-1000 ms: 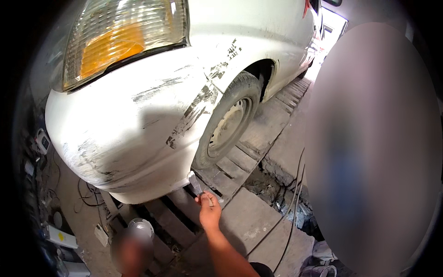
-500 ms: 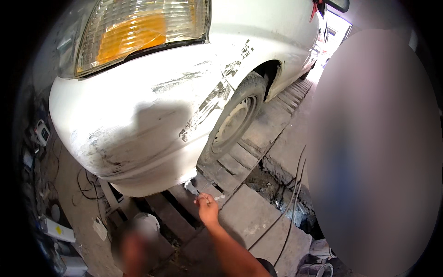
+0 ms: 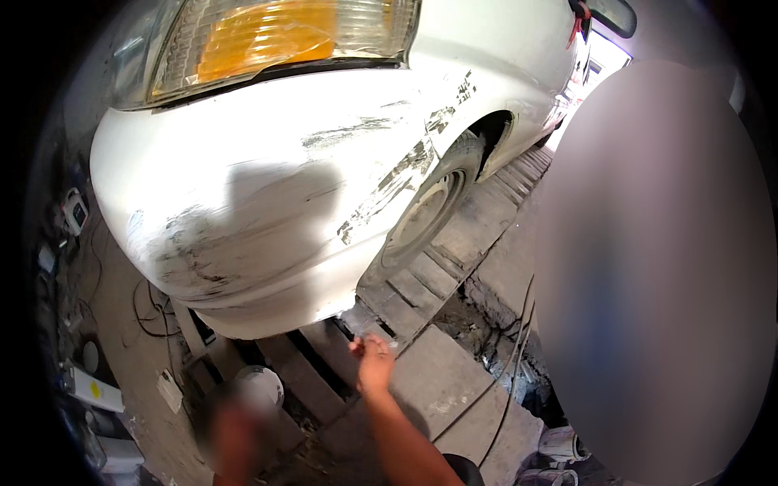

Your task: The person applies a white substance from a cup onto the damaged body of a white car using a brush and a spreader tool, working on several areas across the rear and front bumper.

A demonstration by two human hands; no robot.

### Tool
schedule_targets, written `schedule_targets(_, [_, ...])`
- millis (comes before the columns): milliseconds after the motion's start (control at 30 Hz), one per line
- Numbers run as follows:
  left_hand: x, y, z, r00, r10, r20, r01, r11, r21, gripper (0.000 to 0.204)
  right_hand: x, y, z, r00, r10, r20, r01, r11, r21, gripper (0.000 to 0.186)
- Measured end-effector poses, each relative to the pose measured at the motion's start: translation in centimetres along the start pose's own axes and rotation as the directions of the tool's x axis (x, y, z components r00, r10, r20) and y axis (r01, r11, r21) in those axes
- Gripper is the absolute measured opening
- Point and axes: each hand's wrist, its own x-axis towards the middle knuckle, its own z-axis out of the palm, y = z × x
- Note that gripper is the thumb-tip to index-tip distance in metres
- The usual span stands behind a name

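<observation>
My right hand [image 3: 370, 359] pinches a putty knife [image 3: 352, 326] by the bumper's lower right corner; the blade is hard to make out now. The white bumper [image 3: 154, 194] carries dark scuffs and scrapes, with a headlamp [image 3: 267, 40] and amber lens above it. My left hand [image 3: 239, 437], at the lower left, is blurred, so its fingers are hidden. Right beside it is a round pale container [image 3: 263, 378], partly hidden by the blur.
The car's wheel [image 3: 429, 211] rests on slotted boards [image 3: 425, 279]. Cables [image 3: 519, 356] cross the paving by a broken trench [image 3: 478, 332]. Cans [image 3: 559, 444] lie at lower right, pale containers [image 3: 93, 385] and cords at left. A large blurred area hides the right side.
The view has shifted, so the headlamp sits higher and farther right. My right hand has moved slightly right in the picture, still at the bumper's lower corner with the putty knife.
</observation>
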Motion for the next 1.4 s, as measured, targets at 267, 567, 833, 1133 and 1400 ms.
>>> schedule_targets(267, [-0.2,1.7,1.6,0.999,-0.008,0.053,0.007,1.000,0.030,0.011,0.1,-1.5,-0.1,0.995,0.053,-0.079,-0.048,0.997,0.068,0.016])
schedule_targets(567, [1.2,1.0,2.2,1.000,-0.015,-0.019,0.015,1.000,0.002,0.009,-0.6,-0.6,0.2,1.000,0.023,0.018,-0.023,1.000,0.002,0.016])
schedule_targets(833, [1.3,2.0,3.1,0.999,-0.045,-0.002,0.045,0.998,0.046,0.013,-1.0,-0.8,-0.2,0.998,0.057,0.028,-0.056,0.998,-0.027,0.018])
schedule_targets(1133, [3.3,0.2,1.8,0.999,-0.035,0.015,0.034,0.995,0.093,0.010,-3.8,-5.4,-2.7,0.989,0.098,0.107,-0.079,0.982,-0.169,0.023])
schedule_targets(1400, [3.6,-0.3,3.1,0.998,0.018,0.063,-0.028,0.986,0.166,0.015,-7.2,-12.8,-4.1,0.949,0.014,0.315,0.089,0.946,-0.311,0.026])
